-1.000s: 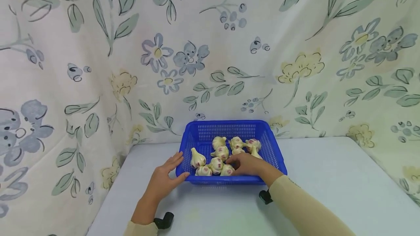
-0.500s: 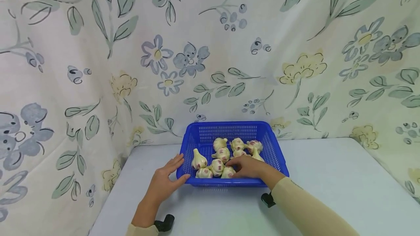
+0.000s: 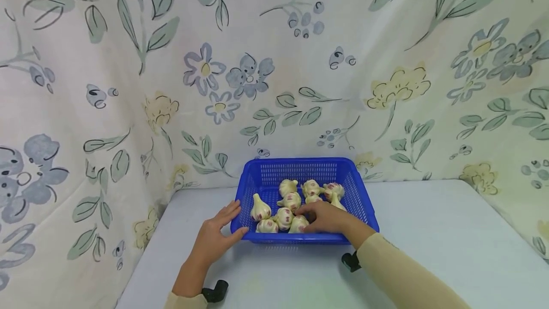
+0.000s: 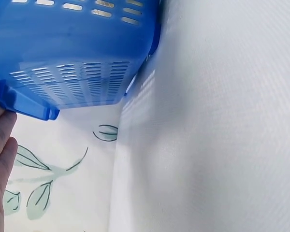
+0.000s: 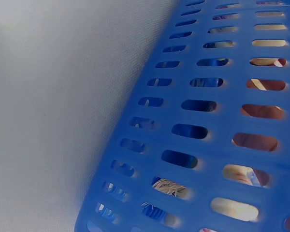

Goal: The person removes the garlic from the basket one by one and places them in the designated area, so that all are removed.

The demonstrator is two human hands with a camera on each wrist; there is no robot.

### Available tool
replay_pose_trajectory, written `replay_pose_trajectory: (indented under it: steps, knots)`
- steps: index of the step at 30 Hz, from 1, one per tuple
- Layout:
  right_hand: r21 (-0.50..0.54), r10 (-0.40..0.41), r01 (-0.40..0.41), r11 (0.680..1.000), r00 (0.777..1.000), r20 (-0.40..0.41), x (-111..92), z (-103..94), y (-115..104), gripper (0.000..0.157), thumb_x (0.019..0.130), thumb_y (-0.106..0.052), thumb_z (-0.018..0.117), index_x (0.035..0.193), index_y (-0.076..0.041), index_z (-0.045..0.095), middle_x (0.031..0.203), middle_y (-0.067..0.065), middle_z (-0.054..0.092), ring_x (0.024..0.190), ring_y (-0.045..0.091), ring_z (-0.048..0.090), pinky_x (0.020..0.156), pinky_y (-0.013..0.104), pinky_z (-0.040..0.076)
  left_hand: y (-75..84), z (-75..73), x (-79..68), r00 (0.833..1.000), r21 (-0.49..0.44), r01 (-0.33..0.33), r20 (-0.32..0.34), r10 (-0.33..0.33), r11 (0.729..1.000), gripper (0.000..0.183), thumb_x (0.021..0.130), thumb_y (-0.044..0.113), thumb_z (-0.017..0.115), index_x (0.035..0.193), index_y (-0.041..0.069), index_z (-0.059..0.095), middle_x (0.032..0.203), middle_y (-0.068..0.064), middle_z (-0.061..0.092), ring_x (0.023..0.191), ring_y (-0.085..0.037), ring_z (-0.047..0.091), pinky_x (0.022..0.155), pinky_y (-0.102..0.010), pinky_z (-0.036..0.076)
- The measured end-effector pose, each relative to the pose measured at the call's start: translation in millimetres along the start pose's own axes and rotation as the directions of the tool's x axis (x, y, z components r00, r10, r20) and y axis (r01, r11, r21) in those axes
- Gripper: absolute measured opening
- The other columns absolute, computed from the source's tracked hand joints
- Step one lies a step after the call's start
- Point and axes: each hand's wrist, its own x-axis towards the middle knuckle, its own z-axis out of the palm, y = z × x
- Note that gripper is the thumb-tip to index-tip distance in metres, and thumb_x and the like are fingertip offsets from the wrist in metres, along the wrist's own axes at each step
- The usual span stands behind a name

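A blue plastic basket [image 3: 364,199] holds several whitish garlic bulbs [image 3: 260,208] with purple-red marks. My left hand [image 3: 212,240] rests at its front left corner, fingers straight along the left rim and thumb on the front rim. In the left wrist view, the fingertips [image 4: 7,121] touch the rim's edge. My right hand [image 3: 328,218] reaches over the front rim into the basket, its fingers curled around a garlic bulb [image 3: 299,224] near the front wall. Through the slots of the basket wall [image 5: 176,113], the right wrist view shows parts of fingers and bulbs; most of the grip is hidden.
The basket stands on a white table [image 3: 429,242], close to a floral cloth [image 3: 274,61] hanging behind it. That cloth continues along the left side. A black device [image 3: 216,291] is worn at the left wrist, another [image 3: 351,262] at the right.
The view shifts slightly. Both hands keep their places at the basket, and the bulbs lie as before.
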Motion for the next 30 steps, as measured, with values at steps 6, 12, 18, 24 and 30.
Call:
replay_pose_trajectory:
  steps: [6, 12, 18, 24, 30]
  knots:
    - [0.044, 0.024, -0.023, 0.999, 0.999, -0.028, 0.2, -0.2, 1.2, 0.052, 0.082, -0.029, 0.079, 0.131, -0.017, 0.064, 0.122, 0.002, 0.068, 0.109, 0.022, 0.064, 0.098, 0.051, 0.052, 3.5, -0.1, 1.3, 1.0, 0.005, -0.002, 0.007, 0.002, 1.0, 0.061, 0.083, 0.042, 0.077, 0.133, 0.011, 0.063, 0.144, 0.002, 0.054, 0.135, -0.028, 0.05, 0.106, -0.052, 0.042]
    - [0.036, 0.01, -0.009, 0.999, 0.999, -0.033, 2.8, 0.2, 3.1, 0.053, 0.082, -0.031, 0.079, 0.131, -0.018, 0.064, 0.121, -0.001, 0.068, 0.105, 0.017, 0.063, 0.096, 0.046, 0.054, 2.8, 0.2, 1.5, 1.0, 0.025, 0.015, 0.019, -0.015, 1.0, 0.061, 0.084, 0.043, 0.076, 0.134, 0.012, 0.062, 0.145, 0.002, 0.054, 0.135, -0.028, 0.049, 0.106, -0.052, 0.042]
    - [0.068, -0.037, 0.04, 0.997, 0.998, -0.042, 4.9, 0.3, 2.6, 0.053, 0.082, -0.027, 0.079, 0.131, -0.015, 0.064, 0.123, -0.001, 0.067, 0.103, 0.015, 0.062, 0.095, 0.043, 0.054, 1.6, -1.0, 0.2, 1.0, 0.029, 0.016, 0.001, -0.016, 0.999, 0.061, 0.083, 0.041, 0.078, 0.134, 0.011, 0.063, 0.144, 0.001, 0.054, 0.135, -0.027, 0.05, 0.106, -0.053, 0.043]
    - [0.086, -0.044, 0.049, 0.995, 0.997, -0.06, 1.8, 1.1, 1.1, 0.054, 0.081, -0.029, 0.079, 0.131, -0.014, 0.064, 0.125, -0.001, 0.067, 0.103, 0.016, 0.062, 0.096, 0.044, 0.054, 2.5, -1.7, -0.1, 1.0, 0.035, 0.0, 0.008, -0.001, 0.999, 0.06, 0.083, 0.04, 0.077, 0.134, 0.011, 0.063, 0.144, 0.001, 0.055, 0.135, -0.027, 0.051, 0.105, -0.054, 0.043]
    - [0.096, -0.028, 0.034, 0.995, 0.997, -0.069, -0.6, -2.2, -2.4, 0.056, 0.08, -0.034, 0.08, 0.131, -0.018, 0.064, 0.124, -0.002, 0.067, 0.1, 0.016, 0.062, 0.093, 0.041, 0.055, 3.6, -3.1, 0.5, 1.0, 0.025, 0.011, 0.016, -0.012, 1.0, 0.061, 0.084, 0.041, 0.077, 0.134, 0.011, 0.062, 0.145, 0.001, 0.054, 0.135, -0.027, 0.05, 0.106, -0.054, 0.042]
